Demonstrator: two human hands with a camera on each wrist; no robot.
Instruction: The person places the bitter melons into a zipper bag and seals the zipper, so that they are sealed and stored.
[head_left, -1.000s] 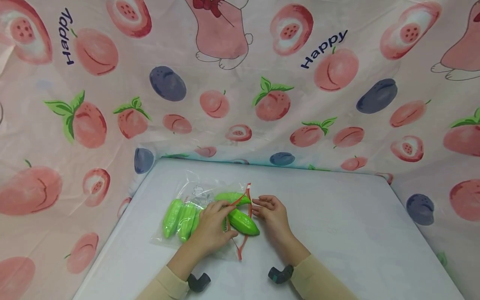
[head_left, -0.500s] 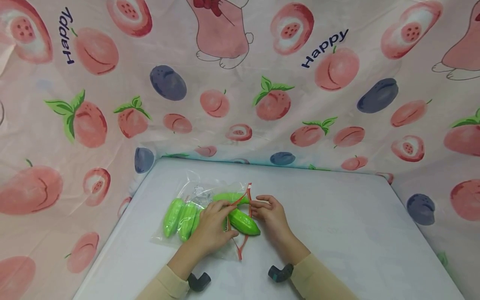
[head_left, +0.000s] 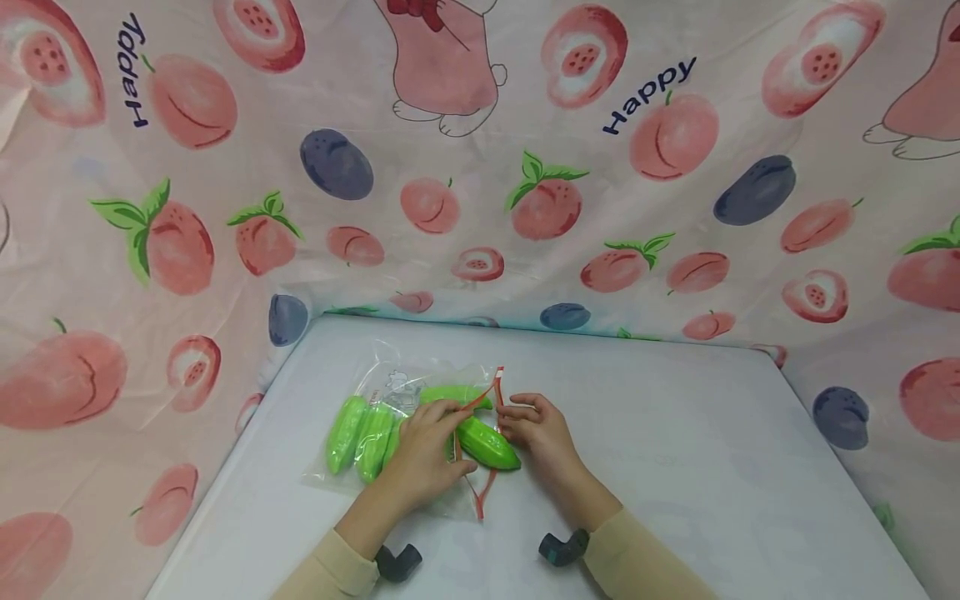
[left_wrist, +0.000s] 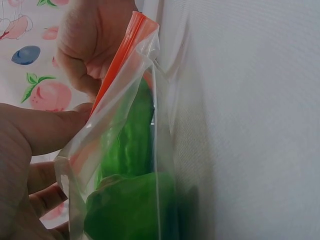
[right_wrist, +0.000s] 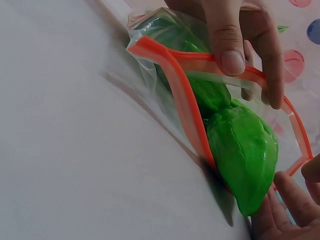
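Observation:
A clear zip bag [head_left: 408, 367] with a red zip edge lies on its side, its mouth spread towards the right. Several green cucumber-like vegetables [head_left: 345, 435] are inside. One bright green vegetable [head_left: 491, 447] sticks its tapered end out of the mouth; another [head_left: 450, 394] lies behind it, its tip near the zip. My left hand [head_left: 427, 446] pinches the upper lip of the bag, thumb and fingers on either side of the red strip [right_wrist: 192, 56]. My right hand [head_left: 546, 429] is at the mouth, its extended fingers [right_wrist: 295, 200] beside the protruding vegetable's tip.
The white table [head_left: 675, 450] carries the bag left of centre. Dark curved pieces [head_left: 399, 564] sit at both wrists by the beige sleeves [head_left: 637, 558]. A fruit-printed cloth [head_left: 480, 167] rises at the back and sides.
The rear green vegetable has slid left, further into the bag. My right hand has moved slightly left with it to the mouth; my left hand keeps its hold.

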